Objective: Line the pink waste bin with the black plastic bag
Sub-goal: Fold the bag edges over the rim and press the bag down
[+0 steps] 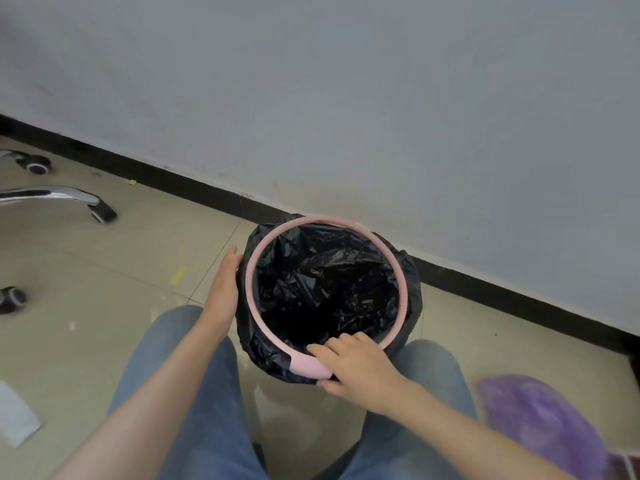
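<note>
A pink waste bin stands on the tiled floor between my knees, close to the black baseboard of a pale wall. The black plastic bag sits inside it, crumpled and glossy, with its mouth folded outward over the bin's sides. A pink ring lies on top of the folded plastic around the opening; its near part shows as a broad pink band.

My left hand rests flat against the left outside of the bin, fingers straight and held together, palm on the black plastic. My right hand is at the near rim: the fingers lie spread over the top of the pink ring and the plastic just inside it, while the thumb curls beneath the rim from the outside, so the hand pinches ring and bag edge together. Both forearms are bare, and my legs in blue jeans frame the bin on the near side.

On the far left, the chrome legs of an office chair reach in with black castors; another castor sits further toward me along the left edge. A small yellow scrap lies on the tile left of the bin. A white piece of paper lies at the near left edge. At the near right, a blurred purple plastic bag rests on the floor, well apart from the bin.
</note>
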{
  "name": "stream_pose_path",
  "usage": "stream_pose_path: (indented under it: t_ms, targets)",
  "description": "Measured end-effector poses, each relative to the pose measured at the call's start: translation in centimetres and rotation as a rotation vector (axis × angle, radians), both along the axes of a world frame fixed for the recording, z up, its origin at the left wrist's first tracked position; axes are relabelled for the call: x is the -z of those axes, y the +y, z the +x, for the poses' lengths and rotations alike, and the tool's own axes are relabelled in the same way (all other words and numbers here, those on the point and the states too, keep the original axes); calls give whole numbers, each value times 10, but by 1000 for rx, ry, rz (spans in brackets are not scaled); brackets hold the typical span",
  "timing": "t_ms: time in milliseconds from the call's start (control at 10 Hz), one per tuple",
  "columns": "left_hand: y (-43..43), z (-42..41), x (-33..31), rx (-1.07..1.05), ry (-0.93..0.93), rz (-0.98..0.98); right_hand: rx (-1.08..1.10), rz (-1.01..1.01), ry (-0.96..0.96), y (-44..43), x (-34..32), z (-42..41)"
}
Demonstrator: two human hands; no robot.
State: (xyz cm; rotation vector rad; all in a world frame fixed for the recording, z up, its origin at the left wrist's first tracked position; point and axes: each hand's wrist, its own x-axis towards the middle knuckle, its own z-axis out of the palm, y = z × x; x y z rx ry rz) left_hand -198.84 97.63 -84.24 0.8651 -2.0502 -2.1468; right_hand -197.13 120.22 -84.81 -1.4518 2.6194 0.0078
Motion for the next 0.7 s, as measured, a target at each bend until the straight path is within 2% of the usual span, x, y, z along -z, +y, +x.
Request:
stream_pose_path:
  t_ms: [100,200,300,400,500,600,700]
  targets:
    - [2,-3,3,19,10,-158,-15,28,51,-1,7,-15]
    - [9,4,0,78,95,-597,8,5,140,-5,4,-35]
    - [9,9,13,293,214,-1056,42,58,208,-10,4,-59]
    - [16,9,29,534,291,-1329,162,168,205,-17,-1,-74]
    - [29,9,39,623,261,-1495,303,193,50,-26,-17,-73]
    - [33,9,45,591,219,-1502,412,-242,-392,-27,-66,-59]
    - [36,8,45,559,207,-1512,455,-960,-475,5,-161,-44]
